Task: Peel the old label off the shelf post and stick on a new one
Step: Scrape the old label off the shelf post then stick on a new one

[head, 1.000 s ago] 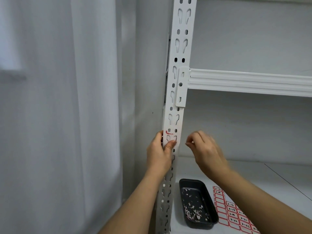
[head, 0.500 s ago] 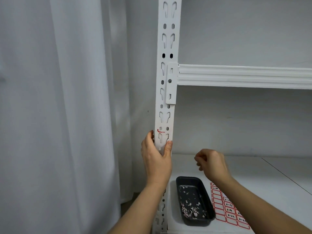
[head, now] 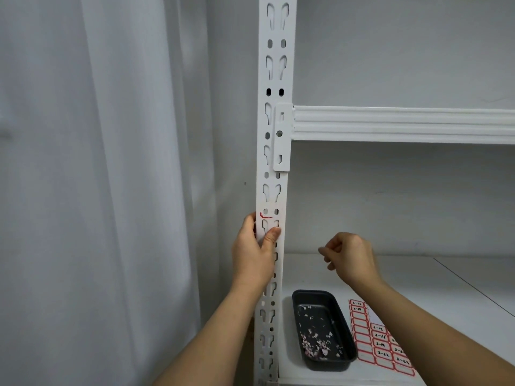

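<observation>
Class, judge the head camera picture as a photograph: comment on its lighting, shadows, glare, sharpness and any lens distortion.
Head view: soft, even, dim light with no glare; a faint shadow beside the black tray; the shelf post leans slightly, hinting at wide-angle distortion; post holes are sharp, the right hand slightly soft, label sheet writing too small to read.

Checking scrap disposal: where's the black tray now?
Head view, lower right: the black tray sits on the lower shelf, between the post and the label sheet.

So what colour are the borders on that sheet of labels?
Red, around white labels on the label sheet; the head view shows it.
</observation>
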